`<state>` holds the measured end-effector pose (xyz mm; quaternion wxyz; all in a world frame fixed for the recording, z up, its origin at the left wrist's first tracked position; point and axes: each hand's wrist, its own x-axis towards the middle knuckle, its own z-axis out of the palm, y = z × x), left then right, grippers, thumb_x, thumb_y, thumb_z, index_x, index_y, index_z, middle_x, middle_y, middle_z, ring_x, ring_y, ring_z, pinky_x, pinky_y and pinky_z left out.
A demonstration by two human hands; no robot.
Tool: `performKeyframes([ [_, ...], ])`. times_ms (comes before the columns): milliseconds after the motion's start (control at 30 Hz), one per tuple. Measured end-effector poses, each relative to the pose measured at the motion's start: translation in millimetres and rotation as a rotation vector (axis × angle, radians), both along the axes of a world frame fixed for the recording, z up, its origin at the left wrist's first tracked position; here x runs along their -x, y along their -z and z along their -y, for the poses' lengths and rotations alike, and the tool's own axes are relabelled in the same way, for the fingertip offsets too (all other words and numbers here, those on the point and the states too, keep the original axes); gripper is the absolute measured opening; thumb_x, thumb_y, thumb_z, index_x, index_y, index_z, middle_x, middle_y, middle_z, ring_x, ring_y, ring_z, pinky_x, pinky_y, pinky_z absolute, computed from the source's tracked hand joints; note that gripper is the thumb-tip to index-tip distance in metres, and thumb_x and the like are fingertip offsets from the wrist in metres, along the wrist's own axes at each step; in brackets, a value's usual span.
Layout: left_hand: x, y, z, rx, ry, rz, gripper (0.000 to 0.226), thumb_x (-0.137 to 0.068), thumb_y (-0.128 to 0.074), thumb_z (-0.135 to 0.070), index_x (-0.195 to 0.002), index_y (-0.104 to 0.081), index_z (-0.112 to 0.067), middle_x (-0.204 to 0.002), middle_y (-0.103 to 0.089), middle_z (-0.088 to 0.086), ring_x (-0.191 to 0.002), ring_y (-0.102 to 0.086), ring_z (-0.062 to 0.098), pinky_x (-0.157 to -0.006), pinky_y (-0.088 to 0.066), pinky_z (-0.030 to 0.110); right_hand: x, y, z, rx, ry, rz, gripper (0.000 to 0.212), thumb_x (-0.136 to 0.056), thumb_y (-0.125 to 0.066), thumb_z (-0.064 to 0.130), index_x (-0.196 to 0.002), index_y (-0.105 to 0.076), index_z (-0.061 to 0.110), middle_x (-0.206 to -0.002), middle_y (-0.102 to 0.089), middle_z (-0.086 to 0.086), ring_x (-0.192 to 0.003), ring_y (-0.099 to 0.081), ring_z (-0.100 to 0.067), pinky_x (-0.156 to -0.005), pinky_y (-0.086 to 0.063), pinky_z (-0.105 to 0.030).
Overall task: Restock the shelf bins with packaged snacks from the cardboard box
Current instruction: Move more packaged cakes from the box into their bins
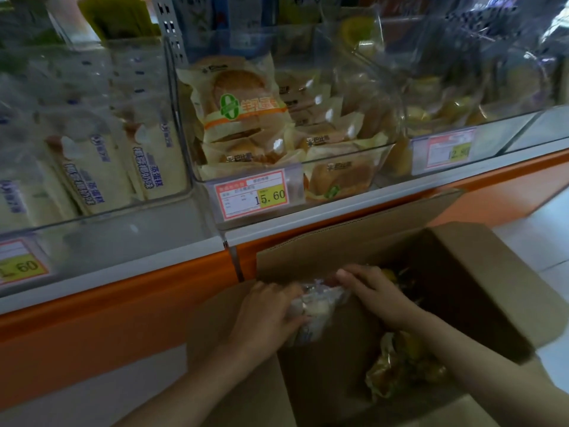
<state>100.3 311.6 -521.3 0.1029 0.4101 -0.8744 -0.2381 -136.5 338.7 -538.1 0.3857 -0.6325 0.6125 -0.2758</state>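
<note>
Both left hand (268, 309) and right hand (377, 292) fingers were found gripping a snack packet (318, 303) over the cardboard box (480, 272), beneath the orange-edged shelf (123, 303).

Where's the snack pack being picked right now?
Head view, lower centre: the snack pack is at the left rim of the cardboard box, gripped between the left hand and right hand.
</note>
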Motion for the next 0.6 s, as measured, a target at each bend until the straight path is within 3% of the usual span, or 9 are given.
performKeyframes([
  [100, -6, -8, 2, -0.062, -0.031, -0.105, 0.019, -0.086, -0.061, -0.046, -0.103, -0.052, -0.041, -0.103, -0.06, -0.02, -0.095, -0.053, -0.005, -0.078, -0.046, 0.019, 8, 35, 11, -0.02, -0.026, -0.332, 0.026, -0.095, -0.055, 0.032, -0.119, -0.061, 0.023, -0.113, -0.066, 0.004, -0.1, -0.063, -0.01, -0.085, -0.053, -0.033],
  [233, -13, -25, 6, -0.124, -0.081, -0.235, 0.02, -0.083, -0.063, -0.047, -0.1, -0.055, -0.041, -0.099, -0.063, -0.021, -0.091, -0.059, -0.008, -0.07, -0.052, 0.017, 1, 74, 17, 0.011, -0.225, -0.643, 0.059, -0.084, -0.067, 0.037, -0.135, -0.046, 0.018, -0.142, -0.042, -0.005, -0.131, -0.04, -0.023, -0.106, -0.038, -0.034],
  [333, -18, -33, 8, -0.132, -0.093, -0.28, 0.019, -0.082, -0.066, -0.044, -0.1, -0.057, -0.039, -0.098, -0.063, -0.022, -0.093, -0.059, -0.008, -0.07, -0.049, 0.012, -7, 92, 15, 0.086, -0.229, -0.803, 0.067, -0.083, -0.067, 0.04, -0.14, -0.038, 0.02, -0.143, -0.037, -0.005, -0.13, -0.038, -0.026, -0.104, -0.039, -0.036],
  [500, -30, -40, 8, -0.106, -0.103, -0.319, 0.021, -0.082, -0.07, -0.04, -0.1, -0.06, -0.034, -0.096, -0.064, -0.02, -0.092, -0.06, -0.005, -0.069, -0.046, 0.01, -14, 98, 15, 0.16, -0.244, -0.852, 0.048, -0.082, -0.067, 0.037, -0.124, -0.052, 0.021, -0.134, -0.047, -0.004, -0.122, -0.043, -0.026, -0.096, -0.041, -0.035],
  [600, -40, -45, 5, -0.122, -0.093, -0.367, 0.022, -0.081, -0.069, -0.042, -0.1, -0.06, -0.035, -0.097, -0.064, -0.02, -0.093, -0.061, -0.002, -0.069, -0.046, 0.011, -14, 87, 14, 0.146, -0.254, -0.834, 0.038, -0.084, -0.065, 0.036, -0.118, -0.054, 0.024, -0.126, -0.055, 0.002, -0.121, -0.047, -0.02, -0.095, -0.034, -0.032],
])
